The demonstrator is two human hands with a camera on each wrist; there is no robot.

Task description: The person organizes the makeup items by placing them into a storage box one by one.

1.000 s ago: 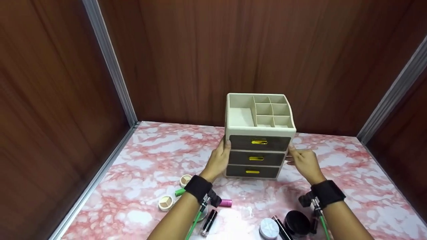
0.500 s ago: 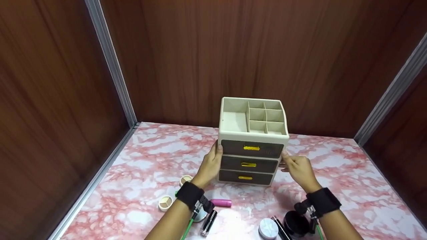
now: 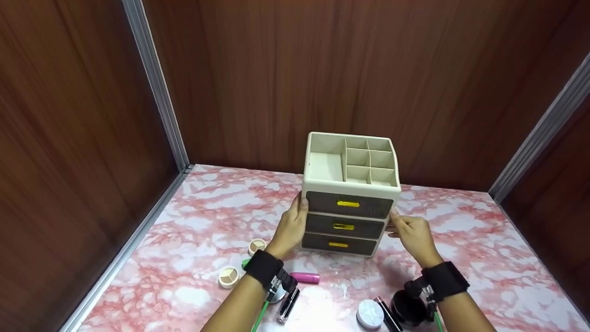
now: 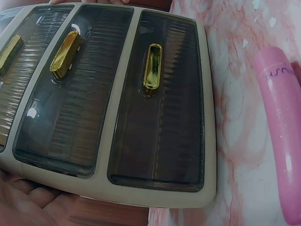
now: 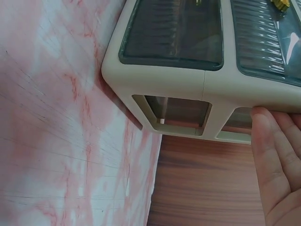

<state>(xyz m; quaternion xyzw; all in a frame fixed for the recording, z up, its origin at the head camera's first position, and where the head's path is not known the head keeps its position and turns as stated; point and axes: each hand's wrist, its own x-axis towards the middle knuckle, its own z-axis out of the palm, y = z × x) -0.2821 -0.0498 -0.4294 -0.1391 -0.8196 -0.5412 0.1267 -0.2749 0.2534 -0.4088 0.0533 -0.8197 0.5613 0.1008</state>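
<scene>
A cream cosmetics organizer (image 3: pixel 352 185) with smoky drawers, gold handles and a divided open top stands slightly turned in the head view. Its three drawers are all closed. On its left side, my left hand (image 3: pixel 290 226) grips it, thumb along the front edge and the other fingers behind the side wall. My right hand (image 3: pixel 415 235) holds the opposite side. In the right wrist view, the right fingertips (image 5: pixel 261 117) sit at a side cut-out of the organizer (image 5: pixel 157 80). The left wrist view has the organizer's front (image 4: pixel 117 103) filling much of it, with part of the left palm (image 4: pixel 23 207) below.
A pink tube (image 3: pixel 305 277), a clear-and-black lip gloss tube (image 3: pixel 288 305) and two round concealer palettes (image 3: pixel 228 277) lie near the left forearm. By the right wrist are a white round jar (image 3: pixel 370 314), a black tube (image 3: pixel 388 314) and a black round container (image 3: pixel 408 308). Wood panels stand behind.
Both hands have shifted the organizer left and toward me, mostly in the first half second, turning it slightly. Since then it has stayed nearly in place.
</scene>
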